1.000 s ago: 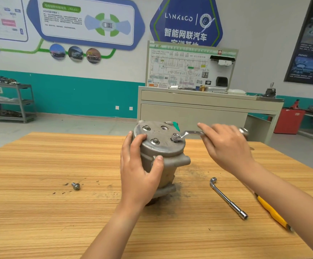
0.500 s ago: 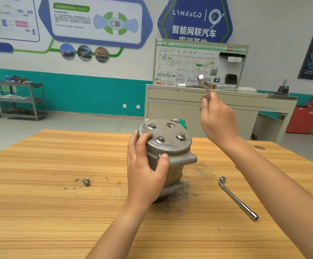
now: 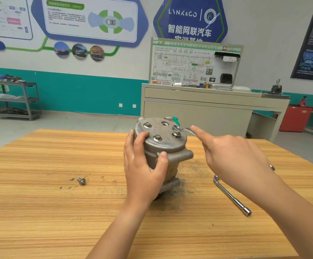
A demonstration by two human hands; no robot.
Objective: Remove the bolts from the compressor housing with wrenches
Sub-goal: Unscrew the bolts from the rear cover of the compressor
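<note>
A grey metal compressor housing (image 3: 163, 144) stands upright in the middle of the wooden table (image 3: 58, 212). My left hand (image 3: 143, 171) grips its side, fingers on the top edge and thumb on the front. Three bolts show on the top face, at the rear left (image 3: 147, 125), the front (image 3: 157, 137) and the right (image 3: 176, 135); one hole (image 3: 165, 124) is empty. My right hand (image 3: 234, 156) holds a ring wrench (image 3: 182, 130), index finger stretched along the handle. The wrench's ring hovers just above the right bolt. The handle is mostly hidden under the hand.
A loose bolt (image 3: 81, 181) lies on the table left of the housing. An L-shaped socket wrench (image 3: 231, 196) lies to the right, under my right forearm. A beige bench with a wiring display board (image 3: 195, 66) stands behind the table. A metal cart (image 3: 13, 99) stands far left.
My right hand lifted the wrench off the right bolt, raised it high, then brought it back down to that bolt. My left hand kept its hold on the housing.
</note>
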